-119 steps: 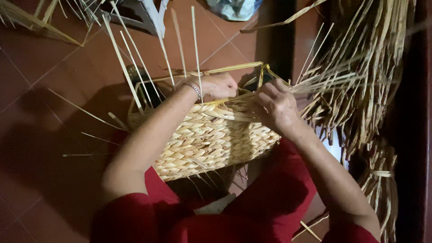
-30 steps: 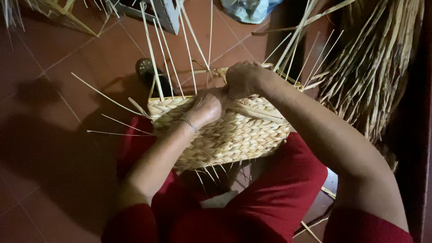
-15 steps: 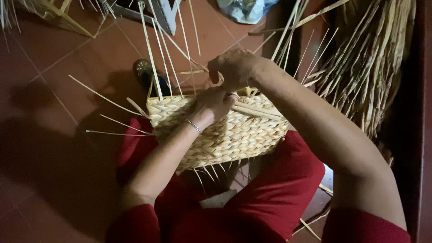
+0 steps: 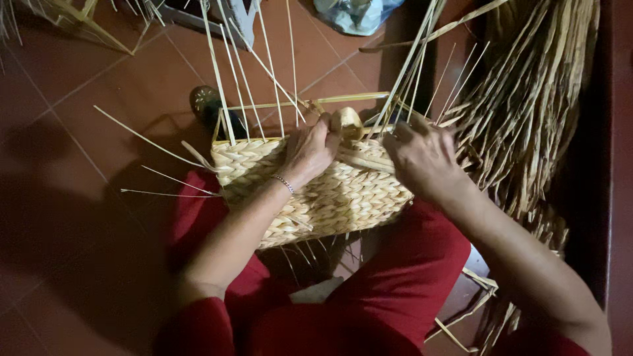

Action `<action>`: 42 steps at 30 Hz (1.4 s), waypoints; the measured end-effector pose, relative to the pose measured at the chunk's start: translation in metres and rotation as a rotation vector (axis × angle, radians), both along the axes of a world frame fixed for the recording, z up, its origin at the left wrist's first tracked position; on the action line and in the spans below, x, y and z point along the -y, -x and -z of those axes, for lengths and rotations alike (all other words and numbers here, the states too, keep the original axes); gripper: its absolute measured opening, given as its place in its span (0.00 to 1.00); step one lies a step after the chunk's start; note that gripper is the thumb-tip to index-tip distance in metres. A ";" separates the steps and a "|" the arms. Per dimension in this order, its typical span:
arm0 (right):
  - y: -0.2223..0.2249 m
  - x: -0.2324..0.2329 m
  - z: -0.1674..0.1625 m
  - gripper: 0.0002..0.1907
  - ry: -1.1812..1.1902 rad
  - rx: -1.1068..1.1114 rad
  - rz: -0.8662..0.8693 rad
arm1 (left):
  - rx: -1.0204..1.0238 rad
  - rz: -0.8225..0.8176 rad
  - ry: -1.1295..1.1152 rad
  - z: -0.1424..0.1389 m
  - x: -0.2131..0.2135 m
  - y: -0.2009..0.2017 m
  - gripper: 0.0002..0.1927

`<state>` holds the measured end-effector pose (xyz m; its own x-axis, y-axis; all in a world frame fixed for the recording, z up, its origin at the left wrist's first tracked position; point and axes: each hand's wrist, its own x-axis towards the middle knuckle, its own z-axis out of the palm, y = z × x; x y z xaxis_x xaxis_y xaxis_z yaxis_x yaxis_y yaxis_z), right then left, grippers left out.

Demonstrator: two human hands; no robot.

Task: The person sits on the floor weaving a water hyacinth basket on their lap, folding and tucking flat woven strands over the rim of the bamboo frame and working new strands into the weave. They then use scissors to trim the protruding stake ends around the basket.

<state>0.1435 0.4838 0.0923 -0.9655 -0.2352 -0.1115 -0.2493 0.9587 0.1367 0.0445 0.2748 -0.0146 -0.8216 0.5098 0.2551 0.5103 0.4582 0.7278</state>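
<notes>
View from above of a half-woven straw basket [image 4: 323, 194] lying across the lap of a seated person in red trousers [image 4: 389, 290], over a red tiled floor [image 4: 99, 105]. The basket serves as the landmark: its plaited wall faces the camera and its unfinished upper rim carries a row of long, unwoven upright stakes [image 4: 254, 72] that fan away from the person. The left hand [image 4: 310, 150] rests on the middle of that rim, a thin bracelet [image 4: 283, 183] at its wrist; its fingers [image 4: 324, 132] are clenched over the rim edge, pinching a flat, curled weaving strand [image 4: 349, 122] that loops up just beyond them. The right hand [image 4: 422, 155] lies on the rim toward the basket's right end, near the left hand but not touching it; its fingers [image 4: 399, 132] are bent down onto the loose strands there, pressing them against the weave, though whether they grip a single strand cannot be told. A band of flat strands [image 4: 366, 158] runs along the rim between the two hands. To the right of the basket hangs a thick bundle of dry straw [image 4: 527, 112]. Beyond the basket's far left corner a dark shoe [image 4: 208, 105] sits on the floor, and farther beyond lies a pale plastic bag [image 4: 356, 13].
</notes>
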 end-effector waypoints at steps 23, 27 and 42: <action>-0.030 -0.011 -0.009 0.10 0.579 0.116 0.135 | 0.464 0.083 0.270 -0.035 0.016 -0.008 0.22; -0.058 -0.033 0.000 0.10 0.257 -0.150 -0.014 | 0.196 0.185 0.240 -0.043 0.021 -0.005 0.15; -0.116 -0.017 -0.087 0.13 0.171 -0.362 -0.078 | -0.529 0.255 0.193 -0.029 0.024 -0.002 0.38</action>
